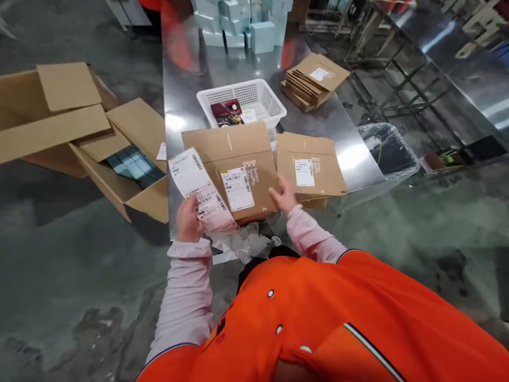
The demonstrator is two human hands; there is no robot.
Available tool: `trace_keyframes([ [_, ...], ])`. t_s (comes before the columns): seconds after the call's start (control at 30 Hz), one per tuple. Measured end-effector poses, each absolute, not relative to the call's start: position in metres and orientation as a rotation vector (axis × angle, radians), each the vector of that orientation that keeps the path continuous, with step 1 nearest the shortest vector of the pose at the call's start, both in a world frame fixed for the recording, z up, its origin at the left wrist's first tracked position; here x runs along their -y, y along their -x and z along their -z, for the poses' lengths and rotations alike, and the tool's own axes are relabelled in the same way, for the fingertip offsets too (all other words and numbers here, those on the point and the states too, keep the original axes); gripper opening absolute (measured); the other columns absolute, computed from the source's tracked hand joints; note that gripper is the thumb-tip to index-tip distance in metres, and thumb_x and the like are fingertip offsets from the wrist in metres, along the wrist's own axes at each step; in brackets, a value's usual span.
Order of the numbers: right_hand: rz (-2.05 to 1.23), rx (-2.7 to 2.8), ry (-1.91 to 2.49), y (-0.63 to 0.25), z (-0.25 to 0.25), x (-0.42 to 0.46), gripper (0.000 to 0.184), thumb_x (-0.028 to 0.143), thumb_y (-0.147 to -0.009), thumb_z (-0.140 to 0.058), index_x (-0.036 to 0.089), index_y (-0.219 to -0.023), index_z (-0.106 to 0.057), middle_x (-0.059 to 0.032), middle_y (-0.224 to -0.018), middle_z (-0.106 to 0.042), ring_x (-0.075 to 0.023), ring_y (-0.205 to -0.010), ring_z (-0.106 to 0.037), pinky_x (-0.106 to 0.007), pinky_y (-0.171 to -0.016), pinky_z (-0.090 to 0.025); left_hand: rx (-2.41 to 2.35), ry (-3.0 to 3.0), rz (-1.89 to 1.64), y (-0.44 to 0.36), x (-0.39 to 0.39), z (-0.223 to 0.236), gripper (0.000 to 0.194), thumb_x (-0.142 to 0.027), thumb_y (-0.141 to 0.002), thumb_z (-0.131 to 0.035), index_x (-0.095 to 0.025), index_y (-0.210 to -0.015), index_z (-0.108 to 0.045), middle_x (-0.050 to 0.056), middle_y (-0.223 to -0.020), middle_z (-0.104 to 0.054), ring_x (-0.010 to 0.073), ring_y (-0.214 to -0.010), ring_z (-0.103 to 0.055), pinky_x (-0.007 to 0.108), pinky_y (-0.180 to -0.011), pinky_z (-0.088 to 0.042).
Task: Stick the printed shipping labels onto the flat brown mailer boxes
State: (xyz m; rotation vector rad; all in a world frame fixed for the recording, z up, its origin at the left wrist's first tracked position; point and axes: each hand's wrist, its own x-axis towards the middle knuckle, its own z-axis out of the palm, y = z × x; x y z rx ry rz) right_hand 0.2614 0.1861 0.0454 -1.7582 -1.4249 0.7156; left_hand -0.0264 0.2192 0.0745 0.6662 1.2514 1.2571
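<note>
Left hand [189,220] pinches a shipping-label strip [207,192], slanting far-left to near-right at the steel table [178,101]'s left edge; half-curled right hand [283,196] grips the flattened carton [238,158]'s right edge; bare steel lies left of the basket [271,101].

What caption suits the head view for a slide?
Left hand holds a strip of labels; right hand at the edge of a labelled cardboard piece.

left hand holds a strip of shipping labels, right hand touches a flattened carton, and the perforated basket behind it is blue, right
The perforated basket is white, not blue, as the head view shows. The left hand does hold a strip of shipping labels, and the right hand touches a flattened carton.
</note>
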Motion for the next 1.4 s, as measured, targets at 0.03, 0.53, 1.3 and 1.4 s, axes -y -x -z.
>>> trace_keyframes([
  [0.03, -0.695, 1.364, 1.702, -0.29, -0.055, -0.186, 0.072, 0.055, -0.088, -0.046, 0.013, -0.145, -0.038, -0.0151, -0.136, -0.052, -0.0248, -0.13, -0.046, -0.041, -0.112, -0.037, -1.242, -0.655, -1.272, 0.022, -0.215, -0.086, 0.039, -0.053, -0.07, -0.075, -0.021, -0.088, -0.062, 0.005, -0.098, -0.071, 0.025, -0.109, -0.061, 0.038, -0.088, -0.051],
  [0.53, -1.635, 1.017, 1.2, -0.181, -0.085, -0.124, 0.057, 0.064, -0.067, -0.071, 0.015, -0.098, -0.068, -0.0085, -0.098, -0.07, -0.0214, -0.088, -0.066, -0.041, -0.087, -0.053, -1.182, -0.887, -1.089, -0.034, -0.118, -0.094, 0.051, -0.045, -0.064, -0.081, -0.015, -0.103, -0.068, 0.011, -0.104, -0.071, 0.0238, -0.095, -0.067, 0.035, -0.086, -0.052],
  [1.3, -0.804, 1.825, 1.891, -0.146, -0.009, -0.287, 0.025, 0.033, -0.077, -0.068, 0.016, -0.094, -0.074, -0.0109, -0.132, -0.055, -0.0232, -0.12, -0.051, -0.04, -0.104, -0.042, -1.274, -0.248, -0.921, -0.02, -0.075, 0.018, 0.06, -0.039, -0.04, -0.091, -0.011, -0.087, -0.068, 0.014, -0.088, -0.072, 0.0271, -0.083, -0.067, 0.039, -0.079, -0.052],
  [1.4, -0.648, 2.032, 1.996, -0.137, 0.0, -0.303, 0.063, 0.042, -0.078, -0.069, 0.012, -0.131, -0.057, -0.0188, -0.151, -0.036, -0.033, -0.138, -0.033, -0.053, -0.113, -0.028, -1.292, -0.208, -0.848, -0.011, -0.028, 0.024, 0.059, -0.039, -0.041, -0.091, -0.011, -0.088, -0.069, 0.015, -0.087, -0.072, 0.0317, -0.094, -0.067, 0.043, -0.087, -0.051],
])
